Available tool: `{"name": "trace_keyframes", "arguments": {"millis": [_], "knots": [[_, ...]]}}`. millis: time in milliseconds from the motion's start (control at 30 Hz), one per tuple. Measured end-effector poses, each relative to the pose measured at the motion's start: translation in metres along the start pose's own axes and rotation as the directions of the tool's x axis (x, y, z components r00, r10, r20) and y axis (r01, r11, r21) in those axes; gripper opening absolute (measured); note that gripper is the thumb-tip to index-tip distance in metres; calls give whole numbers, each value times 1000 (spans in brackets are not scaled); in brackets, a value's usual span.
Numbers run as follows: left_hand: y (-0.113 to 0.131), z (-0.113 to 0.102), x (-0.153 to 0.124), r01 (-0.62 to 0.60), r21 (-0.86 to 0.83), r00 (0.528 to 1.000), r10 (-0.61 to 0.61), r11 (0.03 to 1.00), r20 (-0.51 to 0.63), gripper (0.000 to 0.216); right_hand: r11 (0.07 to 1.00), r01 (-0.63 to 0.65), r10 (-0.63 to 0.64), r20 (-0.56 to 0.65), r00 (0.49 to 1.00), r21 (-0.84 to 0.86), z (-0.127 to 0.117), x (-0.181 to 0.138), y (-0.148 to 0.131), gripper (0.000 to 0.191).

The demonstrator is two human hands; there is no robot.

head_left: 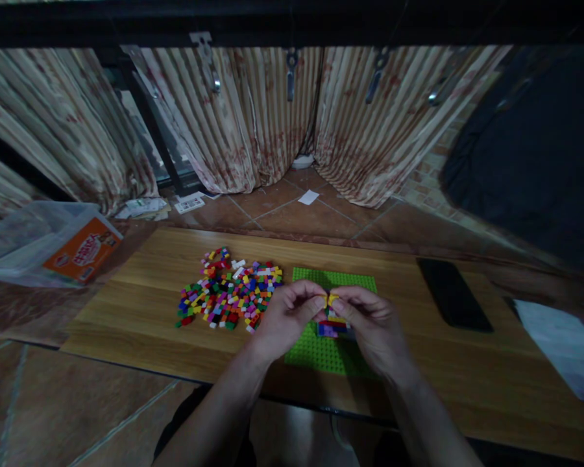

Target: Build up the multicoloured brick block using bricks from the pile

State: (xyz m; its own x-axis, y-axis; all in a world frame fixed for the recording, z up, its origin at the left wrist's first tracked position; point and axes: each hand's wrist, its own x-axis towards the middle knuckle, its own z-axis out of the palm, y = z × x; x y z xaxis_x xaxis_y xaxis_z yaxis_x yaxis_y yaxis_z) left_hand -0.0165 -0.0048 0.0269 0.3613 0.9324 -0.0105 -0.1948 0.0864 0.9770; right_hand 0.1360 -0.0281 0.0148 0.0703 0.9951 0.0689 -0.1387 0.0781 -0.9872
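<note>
My left hand is closed in a pinch on a small yellow toy brick. Close beside it, my right hand pinches another yellow brick between thumb and finger. The two bricks nearly meet; I cannot tell whether they touch. Both hands are above a green studded baseplate. On the plate, partly hidden by my fingers, stands a low build of red, blue, purple and yellow bricks.
Left of the plate a heap of loose coloured bricks lies on the wooden table. A black phone and a white paper lie to the right. A clear plastic bin with an orange label stands at far left. Curtains hang behind.
</note>
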Motion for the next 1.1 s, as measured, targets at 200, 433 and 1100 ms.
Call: {"name": "trace_keyframes", "arguments": {"millis": [200, 433, 1100], "knots": [[-4, -2, 4, 56, 9, 996, -55, 998, -75, 17, 997, 21, -31, -144, 989, -73, -17, 6, 3, 25], [-7, -9, 7, 113, 92, 981, -96, 989, -166, 16, 958, 21, -90, -231, 969, -286, -41, 9, 4, 25], [-13, -7, 12, 91, 172, 989, -68, 981, -135, 14, 885, -6, -66, -137, 988, -466, -53, 14, 28, 22]]}}
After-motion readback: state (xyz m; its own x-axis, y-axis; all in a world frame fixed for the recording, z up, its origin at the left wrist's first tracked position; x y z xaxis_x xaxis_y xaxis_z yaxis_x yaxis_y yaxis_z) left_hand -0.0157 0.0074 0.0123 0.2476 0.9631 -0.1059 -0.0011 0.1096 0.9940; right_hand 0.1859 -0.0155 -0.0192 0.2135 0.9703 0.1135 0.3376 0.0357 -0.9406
